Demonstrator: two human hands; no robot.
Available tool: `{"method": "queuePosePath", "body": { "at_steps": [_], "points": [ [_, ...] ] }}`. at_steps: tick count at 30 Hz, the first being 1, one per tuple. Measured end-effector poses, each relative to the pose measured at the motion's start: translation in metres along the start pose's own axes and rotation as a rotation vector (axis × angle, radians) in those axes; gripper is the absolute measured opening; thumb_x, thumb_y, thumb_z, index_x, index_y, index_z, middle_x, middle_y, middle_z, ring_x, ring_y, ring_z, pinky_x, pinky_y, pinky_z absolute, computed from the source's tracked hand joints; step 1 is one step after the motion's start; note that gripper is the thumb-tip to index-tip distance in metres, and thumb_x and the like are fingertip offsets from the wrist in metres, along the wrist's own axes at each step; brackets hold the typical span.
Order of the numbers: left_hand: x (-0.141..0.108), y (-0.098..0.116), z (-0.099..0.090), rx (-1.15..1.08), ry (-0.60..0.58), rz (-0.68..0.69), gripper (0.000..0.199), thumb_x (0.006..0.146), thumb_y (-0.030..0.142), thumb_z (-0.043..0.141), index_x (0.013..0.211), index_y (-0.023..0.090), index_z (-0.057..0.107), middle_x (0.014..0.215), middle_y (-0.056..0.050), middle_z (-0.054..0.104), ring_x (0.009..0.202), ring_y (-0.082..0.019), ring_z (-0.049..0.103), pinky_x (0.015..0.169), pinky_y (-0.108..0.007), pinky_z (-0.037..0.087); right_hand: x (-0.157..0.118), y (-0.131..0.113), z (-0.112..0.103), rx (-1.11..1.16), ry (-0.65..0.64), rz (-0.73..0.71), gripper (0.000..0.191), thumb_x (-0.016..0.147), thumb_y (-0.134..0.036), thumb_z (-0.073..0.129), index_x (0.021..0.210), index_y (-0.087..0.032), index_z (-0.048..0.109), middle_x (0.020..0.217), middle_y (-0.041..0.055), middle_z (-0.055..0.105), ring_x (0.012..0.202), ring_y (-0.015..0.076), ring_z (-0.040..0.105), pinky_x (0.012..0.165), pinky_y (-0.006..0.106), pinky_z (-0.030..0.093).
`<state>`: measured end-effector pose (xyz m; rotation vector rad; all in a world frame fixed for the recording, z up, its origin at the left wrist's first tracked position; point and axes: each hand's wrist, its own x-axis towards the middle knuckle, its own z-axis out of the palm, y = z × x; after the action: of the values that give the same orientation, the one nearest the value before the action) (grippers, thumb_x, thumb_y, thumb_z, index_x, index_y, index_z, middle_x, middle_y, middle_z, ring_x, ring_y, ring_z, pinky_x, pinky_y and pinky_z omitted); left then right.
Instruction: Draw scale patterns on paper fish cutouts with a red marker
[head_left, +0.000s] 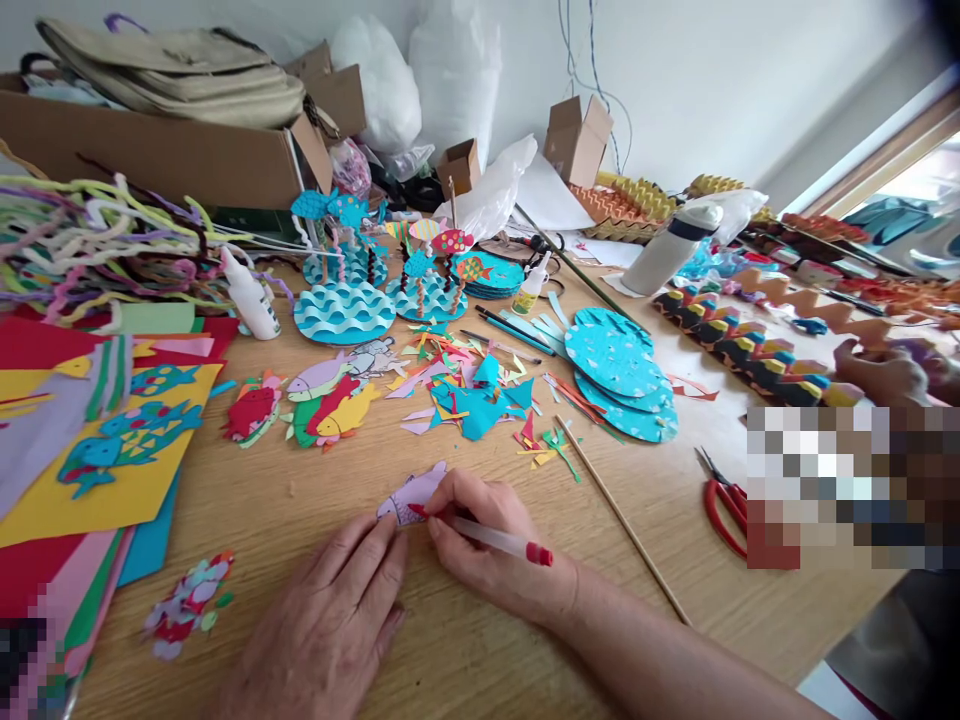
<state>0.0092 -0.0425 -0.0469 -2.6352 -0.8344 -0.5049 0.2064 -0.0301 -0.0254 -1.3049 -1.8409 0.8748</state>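
A purple paper fish (411,496) with dark drawn scales lies on the wooden table before me. My right hand (480,530) grips a red pen (499,540) with a clear barrel, its tip down at the fish's body. Flat on the table, my left hand (341,580) rests its fingertips against the fish's lower edge; its thumb is partly tucked beside the palm. Just beyond lie several cut paper fish (330,400) in purple, red, green and yellow, and a red one (253,408). Small round paper pieces (191,605) are heaped left of my left hand.
Coloured paper sheets (142,500) cover the left side. Paper scraps (480,395), blue discs (622,370), a wooden stick (622,520) and red-handled scissors (724,505) lie ahead and right. Glue bottles (251,295) and wavy blue stands (345,313) stand farther back. Another person's hand (881,370) is at right.
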Motion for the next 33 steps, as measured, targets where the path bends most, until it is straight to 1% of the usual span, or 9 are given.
{"method": "queuePosePath", "body": {
  "at_steps": [4, 9, 14, 23, 28, 33],
  "points": [
    [0.005, 0.001, -0.002, 0.015, 0.013, 0.004, 0.038, 0.092, 0.02, 0.027, 0.109, 0.012, 0.06, 0.113, -0.008, 0.065, 0.105, -0.022, 0.057, 0.086, -0.033, 0.046, 0.0, -0.001, 0.0, 0.041, -0.041, 0.005, 0.006, 0.077, -0.016, 0.05, 0.08, -0.02, 0.05, 0.054, -0.0077, 0.047, 0.043, 0.0056, 0.039, 0.044, 0.015, 0.031],
    [0.007, -0.001, -0.004, 0.019, 0.011, 0.006, 0.038, 0.091, 0.019, 0.027, 0.111, 0.013, 0.06, 0.113, -0.006, 0.065, 0.105, -0.021, 0.057, 0.087, -0.033, 0.045, 0.004, -0.002, 0.004, -0.024, 0.015, 0.006, 0.008, 0.077, -0.014, 0.049, 0.08, -0.019, 0.054, 0.059, -0.0049, 0.055, 0.045, 0.0062, 0.045, 0.048, 0.016, 0.036],
    [0.004, 0.0, -0.003, 0.005, -0.011, -0.007, 0.038, 0.09, 0.019, 0.03, 0.116, 0.013, 0.057, 0.118, -0.007, 0.062, 0.109, -0.021, 0.053, 0.09, -0.032, 0.044, 0.005, -0.004, 0.006, -0.04, 0.014, 0.04, 0.01, 0.076, -0.014, 0.049, 0.082, -0.018, 0.056, 0.064, -0.0023, 0.061, 0.047, 0.0076, 0.051, 0.05, 0.017, 0.039],
    [0.001, 0.002, 0.002, -0.02, -0.018, -0.027, 0.039, 0.088, 0.018, 0.032, 0.12, 0.015, 0.055, 0.117, -0.006, 0.062, 0.11, -0.02, 0.052, 0.093, -0.031, 0.041, 0.006, -0.002, 0.008, 0.003, 0.031, 0.07, 0.009, 0.077, -0.015, 0.049, 0.081, -0.018, 0.057, 0.062, -0.0021, 0.061, 0.047, 0.0075, 0.052, 0.048, 0.016, 0.039],
    [0.0, 0.002, 0.003, -0.031, -0.016, -0.04, 0.038, 0.088, 0.02, 0.034, 0.12, 0.015, 0.054, 0.118, -0.007, 0.061, 0.111, -0.021, 0.051, 0.095, -0.032, 0.039, 0.006, -0.001, 0.009, 0.014, 0.053, 0.045, 0.008, 0.076, -0.014, 0.05, 0.079, -0.018, 0.056, 0.063, -0.0023, 0.062, 0.048, 0.0069, 0.053, 0.049, 0.015, 0.04],
    [-0.001, 0.001, 0.002, -0.038, -0.037, -0.035, 0.039, 0.088, 0.02, 0.034, 0.122, 0.015, 0.052, 0.121, -0.007, 0.06, 0.113, -0.021, 0.05, 0.096, -0.032, 0.039, 0.006, -0.003, 0.008, -0.01, 0.032, 0.051, 0.008, 0.076, -0.015, 0.049, 0.079, -0.019, 0.055, 0.063, -0.0027, 0.063, 0.047, 0.0071, 0.053, 0.048, 0.016, 0.039]
  ]
}}
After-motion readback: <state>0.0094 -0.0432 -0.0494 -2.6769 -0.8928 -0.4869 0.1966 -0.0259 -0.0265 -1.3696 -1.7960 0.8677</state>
